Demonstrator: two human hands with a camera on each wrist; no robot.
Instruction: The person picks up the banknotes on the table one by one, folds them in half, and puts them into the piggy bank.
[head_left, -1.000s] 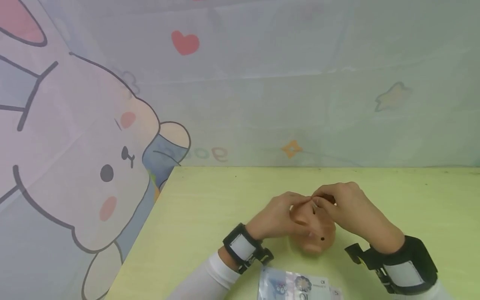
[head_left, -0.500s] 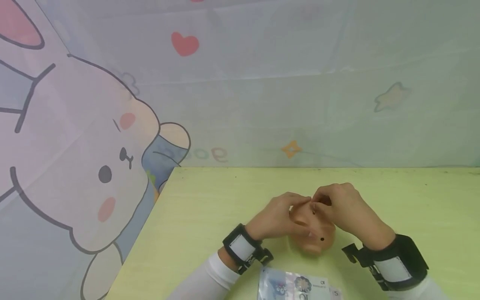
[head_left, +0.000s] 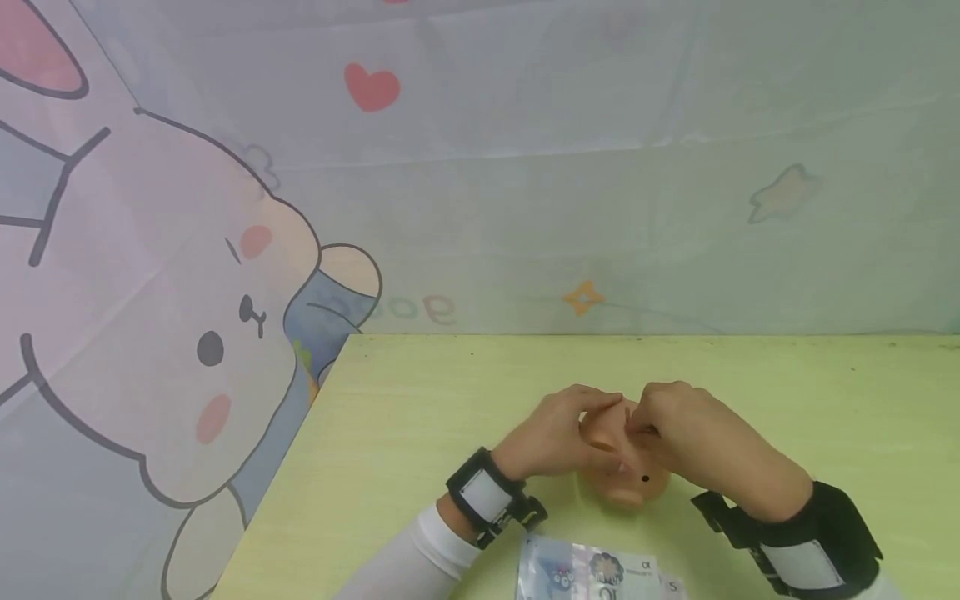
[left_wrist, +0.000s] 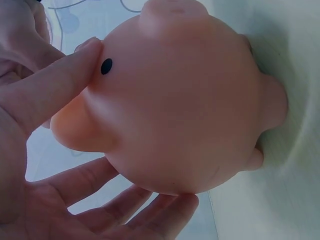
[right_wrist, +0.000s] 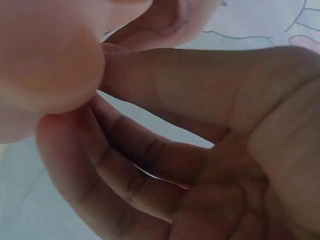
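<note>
A pink pig-shaped piggy bank point(head_left: 619, 485) stands on the table below my hands. My left hand point(head_left: 553, 433) grips its side; in the left wrist view the thumb point(left_wrist: 60, 82) lies beside the black eye and the other fingers press the far side of the round body point(left_wrist: 180, 110). At the top, my right hand point(head_left: 693, 433) has its curled fingertips against the pig, close to the dark slot point(head_left: 627, 414). In the right wrist view an ear point(right_wrist: 55, 75) covers the fingertips, so whether they pinch anything is hidden.
Banknotes point(head_left: 600, 575) lie overlapped at the table's front edge, partly out of frame, one showing a 10. The yellow-green table point(head_left: 420, 433) meets a printed cloth backdrop point(head_left: 510, 208) at the back. Each wrist wears a black strapped camera mount point(head_left: 487, 496).
My right hand has shifted slightly down and toward me at the slot, its fingers more tightly curled. A pale sliver visible by the slot earlier no longer shows. The left hand stays put.
</note>
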